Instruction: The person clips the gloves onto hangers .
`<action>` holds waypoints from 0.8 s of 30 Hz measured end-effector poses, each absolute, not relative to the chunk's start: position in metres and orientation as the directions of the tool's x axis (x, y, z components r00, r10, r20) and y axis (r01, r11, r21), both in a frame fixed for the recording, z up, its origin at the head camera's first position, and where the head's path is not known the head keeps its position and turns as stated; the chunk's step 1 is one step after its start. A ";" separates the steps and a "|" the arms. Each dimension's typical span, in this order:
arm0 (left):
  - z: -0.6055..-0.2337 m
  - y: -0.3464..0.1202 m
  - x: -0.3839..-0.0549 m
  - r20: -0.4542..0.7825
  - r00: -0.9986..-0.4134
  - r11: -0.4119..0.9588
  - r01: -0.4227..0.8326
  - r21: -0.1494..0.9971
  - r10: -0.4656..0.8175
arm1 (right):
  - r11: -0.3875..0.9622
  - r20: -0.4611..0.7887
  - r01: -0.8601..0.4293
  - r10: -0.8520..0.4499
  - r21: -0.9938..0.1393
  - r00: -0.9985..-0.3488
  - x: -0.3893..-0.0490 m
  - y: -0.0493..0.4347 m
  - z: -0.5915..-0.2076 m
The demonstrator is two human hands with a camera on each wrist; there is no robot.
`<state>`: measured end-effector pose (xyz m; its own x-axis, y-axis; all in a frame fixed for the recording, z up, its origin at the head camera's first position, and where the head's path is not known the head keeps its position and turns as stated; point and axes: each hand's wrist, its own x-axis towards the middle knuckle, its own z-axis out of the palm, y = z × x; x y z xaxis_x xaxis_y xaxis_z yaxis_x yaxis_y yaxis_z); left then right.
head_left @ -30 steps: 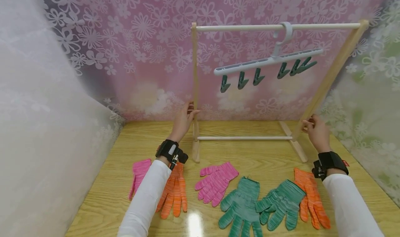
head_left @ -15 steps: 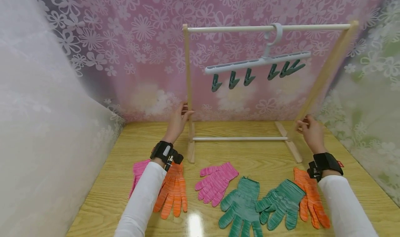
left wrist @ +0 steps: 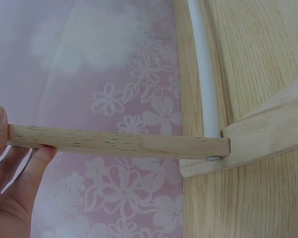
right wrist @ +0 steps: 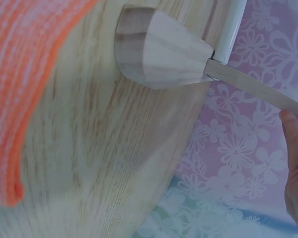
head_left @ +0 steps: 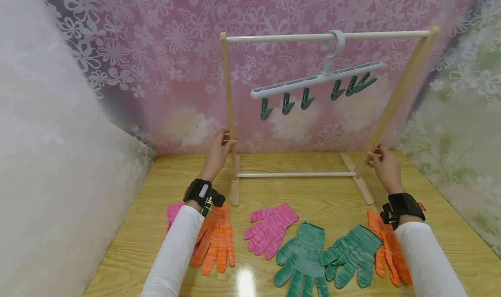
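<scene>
A wooden garment rack (head_left: 229, 88) with white rails stands on the table near the back. My left hand (head_left: 216, 154) grips its left post low down; in the left wrist view the thumb and fingers close around the wood (left wrist: 114, 141). On the other side, my right hand (head_left: 386, 168) holds the right post (head_left: 395, 95) between thumb and fingers, and the right wrist view shows a finger (right wrist: 294, 136) against it. From the top rail hangs a white hanger (head_left: 289, 83), tilted up to the right, with several dark green clips (head_left: 286, 103) below its bar.
In front of the rack lie a pink glove (head_left: 272, 229), two green gloves (head_left: 303, 251), and orange gloves at left (head_left: 217, 240) and right (head_left: 389, 249). Another pink glove (head_left: 174, 212) is partly hidden under my left arm. A flowered curtain (head_left: 176, 71) stands close behind.
Both hands have shifted the rack to the left along the table, with the hanger moving along and swaying slightly. The gloves have stayed where they were.
</scene>
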<state>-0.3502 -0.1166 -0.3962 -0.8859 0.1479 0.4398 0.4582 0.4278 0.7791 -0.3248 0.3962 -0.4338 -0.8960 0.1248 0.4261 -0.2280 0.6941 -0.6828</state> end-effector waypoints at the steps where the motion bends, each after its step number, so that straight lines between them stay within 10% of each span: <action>1: -0.396 -0.118 -0.350 0.440 -0.885 0.425 0.460 0.780 0.150 | 0.697 0.427 -0.228 0.124 -0.680 -0.896 -0.325 0.395 -0.434; 24: -0.399 -0.133 -0.345 0.462 -0.879 0.457 0.461 0.761 0.117 | 0.683 0.432 -0.253 0.100 -0.685 -0.896 -0.323 0.380 -0.435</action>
